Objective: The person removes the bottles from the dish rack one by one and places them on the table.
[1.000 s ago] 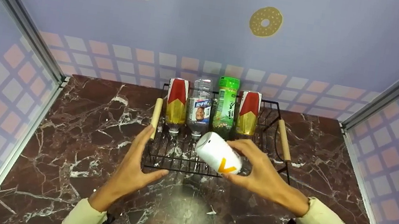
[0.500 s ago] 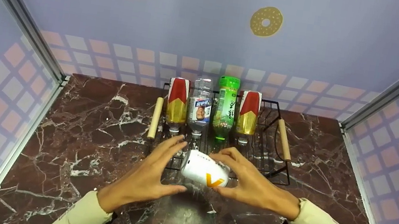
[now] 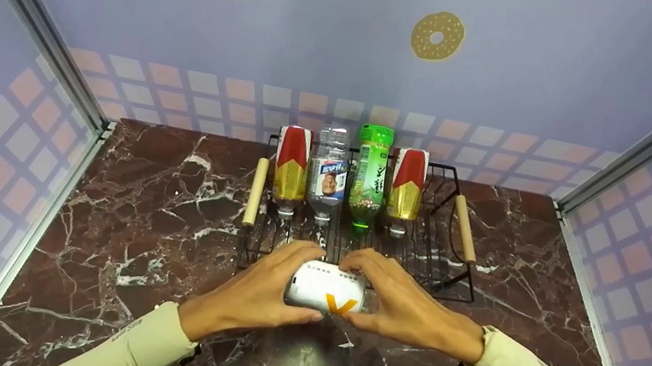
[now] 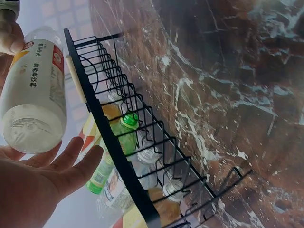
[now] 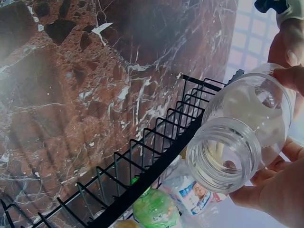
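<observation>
A clear plastic bottle with a white label and an orange mark (image 3: 320,287) lies sideways in the air before the rack's front rail. Its neck points to the right, with no cap on it; the right wrist view looks into the bottle's mouth (image 5: 225,154). My right hand (image 3: 413,312) holds the neck end between thumb and fingers. Around the base end curve the thumb and fingers of my left hand (image 3: 251,294). In the left wrist view the bottle's base (image 4: 34,128) sits against the left fingers (image 4: 76,166); the left thumb is out of sight there.
Behind the hands stands a black wire rack (image 3: 452,299) with wooden handles (image 3: 256,192). In its back row are two red-and-gold bottles (image 3: 291,168), a clear bottle (image 3: 327,180) and a green bottle (image 3: 370,173), necks towards me. Panels enclose the marble counter (image 3: 143,285).
The white-labelled bottle has come down towards me and turned nearly level, carried by my right hand. My left hand has moved from the rack's left handle to the bottle's base end and closed round it.
</observation>
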